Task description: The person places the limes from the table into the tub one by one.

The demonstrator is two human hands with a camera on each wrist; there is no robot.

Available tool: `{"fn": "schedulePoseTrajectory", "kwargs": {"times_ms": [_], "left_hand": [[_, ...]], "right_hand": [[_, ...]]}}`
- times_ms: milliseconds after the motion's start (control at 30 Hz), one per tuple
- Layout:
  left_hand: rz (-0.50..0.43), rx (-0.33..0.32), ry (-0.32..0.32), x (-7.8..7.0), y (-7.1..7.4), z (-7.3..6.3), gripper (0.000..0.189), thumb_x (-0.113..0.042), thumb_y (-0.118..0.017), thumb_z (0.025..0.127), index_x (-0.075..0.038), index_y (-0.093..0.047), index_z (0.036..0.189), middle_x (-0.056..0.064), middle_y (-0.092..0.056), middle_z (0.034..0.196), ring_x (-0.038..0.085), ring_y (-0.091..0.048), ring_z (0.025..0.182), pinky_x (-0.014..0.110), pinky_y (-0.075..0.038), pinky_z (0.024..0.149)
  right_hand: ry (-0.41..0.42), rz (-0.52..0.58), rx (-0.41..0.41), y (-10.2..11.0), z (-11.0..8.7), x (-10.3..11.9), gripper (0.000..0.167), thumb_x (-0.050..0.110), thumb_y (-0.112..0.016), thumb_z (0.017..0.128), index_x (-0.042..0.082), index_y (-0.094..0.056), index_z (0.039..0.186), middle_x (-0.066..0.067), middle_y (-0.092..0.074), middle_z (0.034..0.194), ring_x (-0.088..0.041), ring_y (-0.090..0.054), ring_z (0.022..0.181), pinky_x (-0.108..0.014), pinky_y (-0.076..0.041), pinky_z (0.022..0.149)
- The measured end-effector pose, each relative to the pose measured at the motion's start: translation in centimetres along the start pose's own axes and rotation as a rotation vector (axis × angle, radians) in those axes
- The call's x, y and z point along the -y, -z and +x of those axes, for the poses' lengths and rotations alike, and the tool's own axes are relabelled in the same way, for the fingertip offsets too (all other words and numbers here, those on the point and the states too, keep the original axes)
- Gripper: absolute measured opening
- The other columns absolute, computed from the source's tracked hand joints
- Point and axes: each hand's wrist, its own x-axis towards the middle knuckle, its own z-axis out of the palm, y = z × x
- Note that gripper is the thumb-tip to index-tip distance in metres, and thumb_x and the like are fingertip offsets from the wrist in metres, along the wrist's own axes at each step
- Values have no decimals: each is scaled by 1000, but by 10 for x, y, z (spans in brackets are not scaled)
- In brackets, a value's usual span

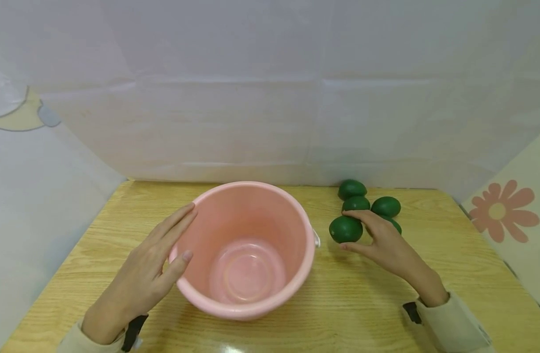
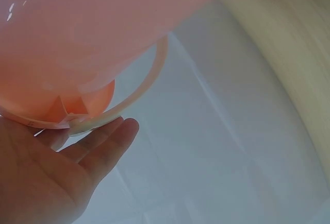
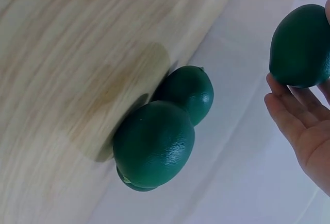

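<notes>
A pink plastic bucket [image 1: 247, 312] stands upright on the table with its inside showing bare. My left hand [image 1: 139, 274] rests on its left rim, fingers fairly straight and thumb reaching over the edge. In the left wrist view the fingers lie beside the bucket's pale handle [image 2: 147, 82]. To the right of the bucket, my right hand [image 1: 386, 242] holds a dark green, smooth oval fruit [image 1: 346, 229] between thumb and fingers. The right wrist view shows this held fruit [image 3: 300, 46] raised off the table. Its exact kind is unclear.
Several more green fruits [image 1: 386, 206] lie clustered behind the right hand, near the back edge of the wooden table [image 1: 358, 304]. A pale sheet [image 1: 234, 122] hangs behind the table. At the right, the covering bears a printed flower [image 1: 497, 211].
</notes>
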Motion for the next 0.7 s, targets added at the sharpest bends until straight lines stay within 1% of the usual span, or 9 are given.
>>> {"fn": "schedulePoseTrajectory", "kwargs": {"times_ms": [167, 333, 567, 700], "left_hand": [[-1, -2, -2, 1, 0, 0, 66, -14, -57, 94, -15, -33, 156, 2, -34, 161, 21, -38, 145, 4, -13, 113], [7, -2, 2, 1, 0, 0, 67, -15, -57, 94, -16, -34, 156, 2, -34, 161, 21, -38, 144, 4, -13, 113], [11, -1, 10, 0, 0, 0, 67, -15, -58, 93, -17, -34, 156, 1, -33, 161, 21, -39, 144, 4, -13, 112], [14, -3, 4, 1, 1, 0, 67, -15, -58, 93, -16, -34, 156, 1, -34, 161, 21, -39, 144, 3, -13, 112]], "right_hand": [[40, -14, -54, -1, 0, 4, 70, 23, -86, 76, 1, -56, 134, -18, -62, 130, -36, -63, 113, -54, -55, 85], [75, -29, -103, 0, 1, 7, 70, 22, -88, 72, 3, -58, 133, -14, -64, 127, -31, -65, 108, -51, -55, 80], [98, -54, -128, 2, 1, 13, 71, 22, -90, 69, 7, -60, 132, -12, -66, 127, -27, -66, 105, -40, -55, 75], [126, -57, -146, 4, 2, 15, 72, 22, -90, 68, 9, -60, 133, -11, -65, 128, -26, -65, 106, -42, -56, 75]]}}
